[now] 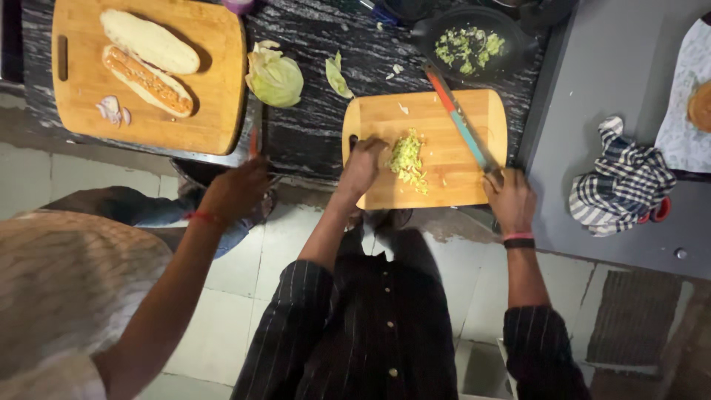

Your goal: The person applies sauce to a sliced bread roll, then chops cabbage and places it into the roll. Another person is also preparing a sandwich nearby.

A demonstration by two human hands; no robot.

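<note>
Pale green shredded cabbage (408, 159) heaped near the middle of a small wooden cutting board (452, 185) on the dark speckled tabletop (311, 141). Left hand (363, 164) pressed fingers-down against the left edge of the heap, loosely curled, touching the shreds. Right hand (509, 198) closed around the handle of a long knife (459, 122) at the board's near right corner. Blade angled up and away toward the far left, long axis running diagonally across the board's right half, well clear of the cabbage, tip past the far edge. Heap lying between the two hands, left hand nearer, knife to its right. Dark bowl (511, 44) of chopped greens just beyond the board on the far side. Cabbage wedge (275, 76) and a loose leaf (338, 76) on the tabletop to the far left. Larger wooden board (207, 104) farther left, carrying a split bread roll (148, 59) and a few onion slices (112, 110). Another person's hand (235, 189), red thread at the wrist, at that board's near edge, grip hard to make out. Checked cloth (621, 181) bunched on the grey surface to the right.
</note>
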